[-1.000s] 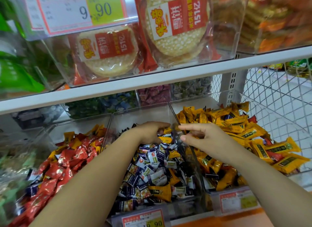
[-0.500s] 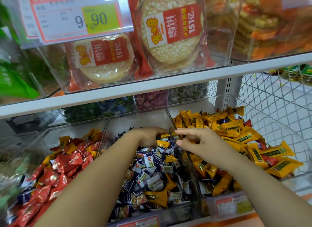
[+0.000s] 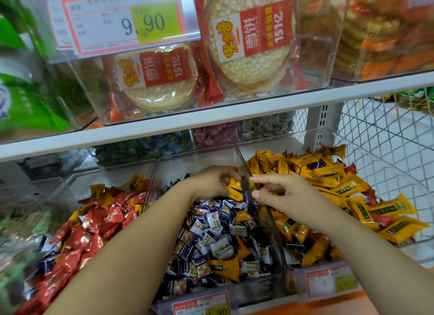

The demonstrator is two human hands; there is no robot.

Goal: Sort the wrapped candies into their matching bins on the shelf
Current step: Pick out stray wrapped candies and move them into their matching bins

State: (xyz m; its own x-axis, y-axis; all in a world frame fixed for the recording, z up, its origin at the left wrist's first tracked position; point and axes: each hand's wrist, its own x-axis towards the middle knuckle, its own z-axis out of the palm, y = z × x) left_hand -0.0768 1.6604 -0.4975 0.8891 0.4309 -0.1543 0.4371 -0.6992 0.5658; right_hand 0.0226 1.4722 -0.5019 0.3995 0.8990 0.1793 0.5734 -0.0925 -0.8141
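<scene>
Barely started: your left hand (image 3: 211, 182) grips yellow candies (image 3: 234, 185) at the middle bin's (image 3: 199, 159) 12 o'clock. Right hand (image 3: 284, 194): I cannot tell its grip. Many strays (image 3: 224, 266) remain.

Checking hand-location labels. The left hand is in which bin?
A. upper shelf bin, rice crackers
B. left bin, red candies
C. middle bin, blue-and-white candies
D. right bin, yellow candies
C: the left hand is at the back of the middle bin, above the blue-and-white candies, its fingers curled on a yellow candy.
</scene>
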